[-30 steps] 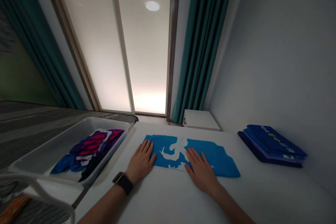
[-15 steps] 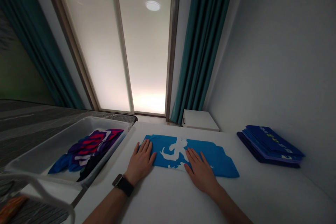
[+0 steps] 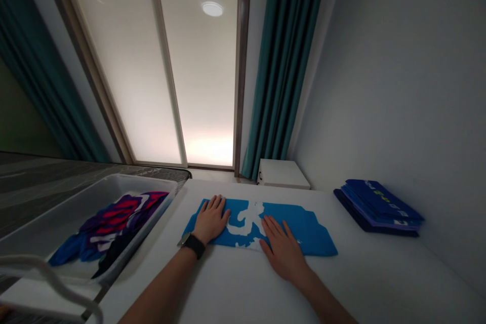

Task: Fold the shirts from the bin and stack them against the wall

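Head view showed your left hand and right hand both spread flat, palms down and fingers loose, gripping nothing and simply pressing on a bright blue folded garment with a white printed figure. That garment lay on the white table directly in front of you, its long axis running from your left to your right, roughly parallel to the table's near edge. Your left hand rested wholly on the cloth close to its left end, with the black wristwatch at the garment's near edge. Your right hand sat near the middle, fingers on the print and the heel of the palm on bare table. The stretch of blue cloth to the right of that hand lay uncovered, so your right hand was the nearer of the 2 to that end. Off to your left stood a pale plastic tub holding a heap of purple, pink and blue clothes, well apart from the garment. To your right, near the wall, sat a stack of folded dark blue garments.
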Tool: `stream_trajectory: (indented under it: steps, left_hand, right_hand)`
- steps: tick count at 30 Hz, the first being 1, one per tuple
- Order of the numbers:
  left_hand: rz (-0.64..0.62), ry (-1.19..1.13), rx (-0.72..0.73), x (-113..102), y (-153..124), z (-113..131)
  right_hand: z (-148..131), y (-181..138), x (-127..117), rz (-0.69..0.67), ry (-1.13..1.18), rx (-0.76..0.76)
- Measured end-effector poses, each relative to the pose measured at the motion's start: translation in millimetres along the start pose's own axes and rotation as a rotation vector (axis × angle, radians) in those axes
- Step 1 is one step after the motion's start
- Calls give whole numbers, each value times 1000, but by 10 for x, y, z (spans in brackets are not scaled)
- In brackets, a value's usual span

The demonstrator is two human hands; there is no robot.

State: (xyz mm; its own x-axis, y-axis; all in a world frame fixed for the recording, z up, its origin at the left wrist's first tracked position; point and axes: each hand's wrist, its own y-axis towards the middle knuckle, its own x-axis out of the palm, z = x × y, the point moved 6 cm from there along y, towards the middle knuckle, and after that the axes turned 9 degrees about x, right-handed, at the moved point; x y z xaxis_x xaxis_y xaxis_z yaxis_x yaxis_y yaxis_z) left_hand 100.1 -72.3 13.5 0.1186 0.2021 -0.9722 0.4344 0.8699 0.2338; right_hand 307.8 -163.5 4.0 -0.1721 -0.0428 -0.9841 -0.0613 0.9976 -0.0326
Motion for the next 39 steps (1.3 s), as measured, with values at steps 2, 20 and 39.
stream_trajectory:
  steps: [2,20,39]
  left_hand:
    - [3,1,-21,29,2,-61]
    - [67,-101,356,8,-221,793]
    - [28,-74,196,65,-172,385]
  right_hand:
    - [6,2,3,5,3,-1]
    - [599,64,-105,31,-29,213]
    - [1263,84,-145,37,-45,511]
